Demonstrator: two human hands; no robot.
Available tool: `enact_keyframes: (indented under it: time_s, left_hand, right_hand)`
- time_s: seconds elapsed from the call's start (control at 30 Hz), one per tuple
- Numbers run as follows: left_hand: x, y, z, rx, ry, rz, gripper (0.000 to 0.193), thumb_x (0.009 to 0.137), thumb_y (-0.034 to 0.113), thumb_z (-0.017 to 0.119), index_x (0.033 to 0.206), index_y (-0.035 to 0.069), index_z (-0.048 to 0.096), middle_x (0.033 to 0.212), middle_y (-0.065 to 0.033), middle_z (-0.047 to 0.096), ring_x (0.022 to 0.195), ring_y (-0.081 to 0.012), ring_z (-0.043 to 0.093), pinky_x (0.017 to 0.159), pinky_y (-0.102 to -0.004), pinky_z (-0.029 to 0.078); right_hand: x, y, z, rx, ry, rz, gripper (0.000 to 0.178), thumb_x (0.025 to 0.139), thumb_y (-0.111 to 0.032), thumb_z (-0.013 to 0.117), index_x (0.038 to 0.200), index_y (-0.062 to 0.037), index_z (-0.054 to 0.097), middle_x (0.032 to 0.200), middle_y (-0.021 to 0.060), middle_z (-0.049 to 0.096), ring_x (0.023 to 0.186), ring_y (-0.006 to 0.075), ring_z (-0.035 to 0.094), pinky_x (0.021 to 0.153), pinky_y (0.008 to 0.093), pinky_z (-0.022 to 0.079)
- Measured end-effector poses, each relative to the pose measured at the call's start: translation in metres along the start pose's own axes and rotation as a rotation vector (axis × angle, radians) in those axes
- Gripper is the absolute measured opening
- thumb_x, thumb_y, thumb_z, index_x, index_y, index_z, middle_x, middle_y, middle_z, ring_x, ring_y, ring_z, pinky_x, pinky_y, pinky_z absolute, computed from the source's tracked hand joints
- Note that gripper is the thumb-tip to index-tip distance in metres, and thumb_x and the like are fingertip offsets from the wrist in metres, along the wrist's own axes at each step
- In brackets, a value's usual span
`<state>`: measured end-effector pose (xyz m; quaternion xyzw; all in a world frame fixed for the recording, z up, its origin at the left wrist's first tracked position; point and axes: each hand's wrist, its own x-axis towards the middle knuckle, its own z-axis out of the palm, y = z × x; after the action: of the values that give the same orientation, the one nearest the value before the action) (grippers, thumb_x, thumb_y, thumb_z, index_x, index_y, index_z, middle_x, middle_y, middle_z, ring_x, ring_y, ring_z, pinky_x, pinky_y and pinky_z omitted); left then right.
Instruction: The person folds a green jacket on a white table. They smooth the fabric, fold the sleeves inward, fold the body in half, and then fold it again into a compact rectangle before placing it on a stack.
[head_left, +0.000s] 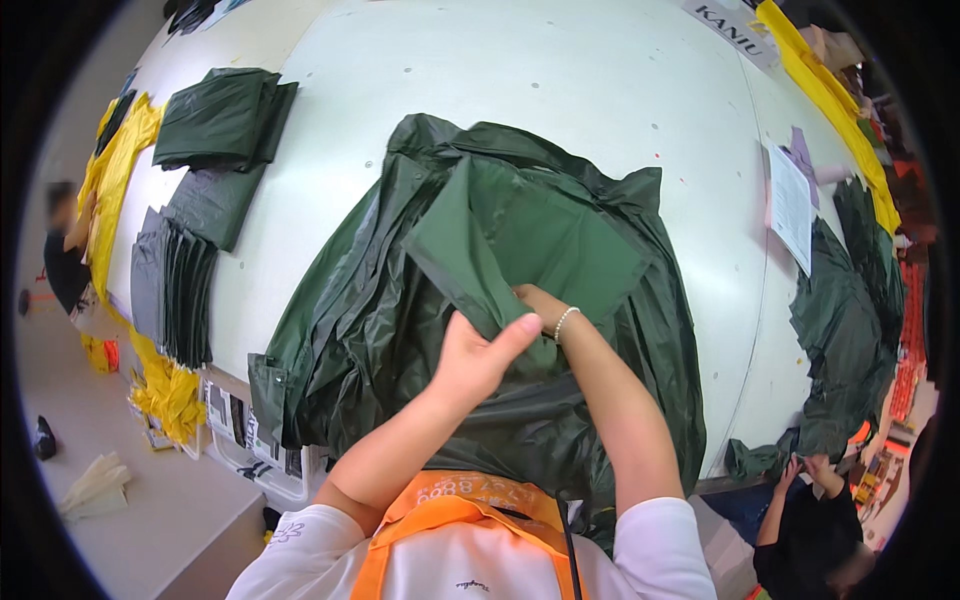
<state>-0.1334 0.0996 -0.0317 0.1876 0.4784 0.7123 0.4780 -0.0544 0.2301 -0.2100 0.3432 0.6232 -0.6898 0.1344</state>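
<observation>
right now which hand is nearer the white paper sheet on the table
Right. The right hand, at the green material, is left of the white paper sheet; the left hand, at the same material, lies farther left.

White counter (560,75): folded dark green stack (212,120) upper left, dark pleated pile (178,290) nearer. Yellow garment (125,185), left edge. Right: paper sheet (790,205), crumpled dark green garment (845,330), co-worker (812,535). Pale cloth (97,487) on floor (90,435).

Fingertips of the left hand (476,358) and right hand (546,308) are hidden; a dark bundle (192,15) is cut off above.
</observation>
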Motion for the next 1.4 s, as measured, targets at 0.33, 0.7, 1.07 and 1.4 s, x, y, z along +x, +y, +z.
enact_keyframes:
  time_s: [0.33, 0.7, 1.07, 1.4]
  left_hand:
    - [-0.151, -0.009, -0.174, 1.647, -0.078, 0.186, 0.056, 0.066, 0.024, 0.077, 0.116, 0.009, 0.056, 0.119, -0.0137, 0.051, 0.113, -0.0340, 0.047, 0.095, -0.0415, 0.038]
    - [-0.225, -0.040, -0.269, 1.779, -0.401, 0.207, 0.034, 0.069, 0.010, 0.064, 0.103, 0.008, 0.062, 0.111, -0.0074, 0.057, 0.106, -0.0283, 0.052, 0.087, -0.0406, 0.043]
    - [-0.294, -0.045, -0.268, 1.720, -0.435, -0.032, 0.019, 0.068, 0.002, 0.058, 0.086, 0.007, 0.061, 0.087, -0.0073, 0.056, 0.087, -0.0268, 0.054, 0.075, -0.0366, 0.048]
    - [-0.235, 0.003, -0.177, 1.539, -0.290, -0.114, 0.031, 0.071, 0.023, 0.074, 0.094, 0.006, 0.063, 0.090, -0.0107, 0.063, 0.089, -0.0310, 0.059, 0.077, -0.0394, 0.047]
  right_hand:
    - [-0.251, 0.093, 0.046, -0.101, 1.058, -0.226, 0.020, 0.086, -0.014, 0.064, 0.097, 0.0025, 0.065, 0.089, 0.0118, 0.067, 0.073, 0.0160, 0.063, 0.068, 0.0283, 0.050]
    - [-0.311, 0.188, 0.134, -0.728, 0.820, -0.142, 0.022, 0.068, 0.002, 0.062, 0.088, -0.0075, 0.061, 0.094, 0.0079, 0.061, 0.077, 0.0326, 0.061, 0.066, 0.0385, 0.051]
    - [-0.364, 0.204, 0.146, -0.442, 0.588, 0.030, 0.019, 0.071, 0.003, 0.060, 0.090, 0.0001, 0.061, 0.085, 0.0134, 0.060, 0.073, 0.0334, 0.060, 0.065, 0.0354, 0.048]
    - [-0.331, 0.104, 0.065, 0.158, 0.633, -0.240, 0.022, 0.092, -0.017, 0.057, 0.097, 0.0027, 0.067, 0.089, 0.0072, 0.068, 0.078, 0.0111, 0.061, 0.074, 0.0258, 0.048]
